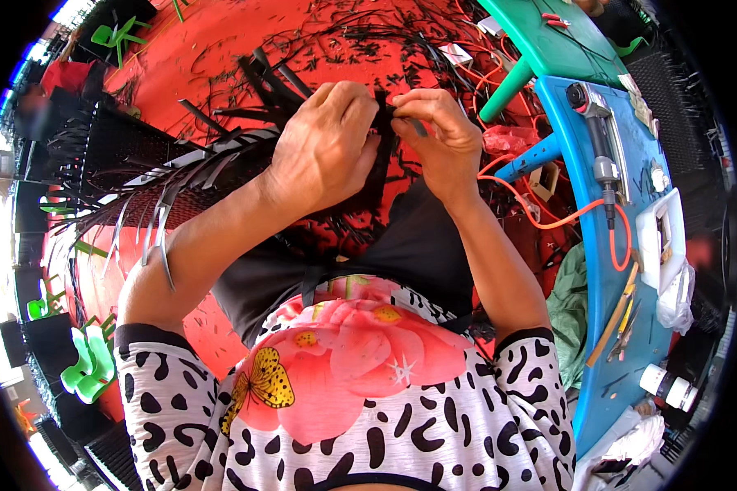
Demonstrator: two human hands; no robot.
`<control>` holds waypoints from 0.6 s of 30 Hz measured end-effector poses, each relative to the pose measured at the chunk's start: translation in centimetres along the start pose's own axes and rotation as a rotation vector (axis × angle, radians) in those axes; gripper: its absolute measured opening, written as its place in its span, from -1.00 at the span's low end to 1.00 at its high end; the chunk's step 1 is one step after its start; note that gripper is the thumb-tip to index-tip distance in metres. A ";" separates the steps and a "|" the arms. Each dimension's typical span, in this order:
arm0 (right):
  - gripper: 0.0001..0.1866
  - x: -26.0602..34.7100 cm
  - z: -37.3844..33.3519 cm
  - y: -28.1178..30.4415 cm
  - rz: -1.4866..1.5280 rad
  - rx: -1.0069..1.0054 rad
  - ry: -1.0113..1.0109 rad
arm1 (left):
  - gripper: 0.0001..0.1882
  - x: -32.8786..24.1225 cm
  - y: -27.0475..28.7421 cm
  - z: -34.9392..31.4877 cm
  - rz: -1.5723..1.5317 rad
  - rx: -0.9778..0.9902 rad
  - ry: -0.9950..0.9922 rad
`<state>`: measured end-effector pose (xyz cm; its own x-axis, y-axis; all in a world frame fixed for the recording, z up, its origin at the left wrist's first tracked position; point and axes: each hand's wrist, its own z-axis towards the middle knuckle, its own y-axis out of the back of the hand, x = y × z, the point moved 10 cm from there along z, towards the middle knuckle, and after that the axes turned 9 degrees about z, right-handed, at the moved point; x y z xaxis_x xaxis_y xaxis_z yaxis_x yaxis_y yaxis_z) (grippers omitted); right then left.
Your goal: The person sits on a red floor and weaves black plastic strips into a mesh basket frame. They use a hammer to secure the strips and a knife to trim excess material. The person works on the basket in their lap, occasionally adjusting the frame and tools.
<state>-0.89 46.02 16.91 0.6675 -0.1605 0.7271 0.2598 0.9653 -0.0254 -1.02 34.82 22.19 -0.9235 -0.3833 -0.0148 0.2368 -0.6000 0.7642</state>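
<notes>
Both hands are raised in front of my chest at a black woven piece (374, 184) that stands over my lap. Long loose black strips (262, 86) fan out from it toward the far left. My left hand (323, 147) is curled with its fingers closed at the top of the piece, the strips passing behind it. Just across a narrow gap, my right hand (440, 135) pinches the edge of the same piece between thumb and fingers. What lies between the fingertips is too small to make out, though dark strip ends show beside them.
To the right stands a blue table (599, 303) bearing an air tool (603, 147) with an orange hose (561, 222), a white tray (670, 237) and hand tools. A green table (577, 49) adjoins it. Black offcuts litter the red floor (164, 74). Green chairs (90, 364) stand left.
</notes>
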 end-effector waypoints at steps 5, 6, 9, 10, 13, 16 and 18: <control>-0.79 2.7 -1.3 0.1 -0.190 -0.022 0.119 | -0.69 2.4 -1.7 -0.4 -0.052 0.176 0.205; -0.79 2.6 -1.6 0.2 -0.170 -0.033 0.112 | -0.69 2.8 -1.9 -0.4 -0.086 0.183 0.222; -0.77 2.5 -2.1 0.4 -0.166 -0.046 0.117 | -0.70 4.1 -1.9 -0.3 -0.151 0.141 0.305; -0.77 2.5 -2.2 0.4 -0.173 -0.046 0.126 | -0.75 4.1 -2.0 -0.2 -0.139 0.163 0.292; -0.76 1.8 -2.5 0.2 -0.104 -0.042 0.046 | -0.82 4.0 -2.4 0.2 -0.154 0.203 0.228; -0.75 2.6 -2.1 -0.3 -0.161 -0.003 0.115 | -0.86 4.7 -2.8 0.3 -0.191 0.260 0.247; -0.77 2.9 -1.4 -0.3 -0.135 0.025 0.119 | -0.87 4.9 -2.8 0.4 -0.205 0.259 0.242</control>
<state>1.95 44.98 18.05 0.7058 -0.3107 0.6366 0.3365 0.9379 0.0847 -6.38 34.91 20.26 -0.8389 -0.4468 -0.3109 -0.0570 -0.4959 0.8665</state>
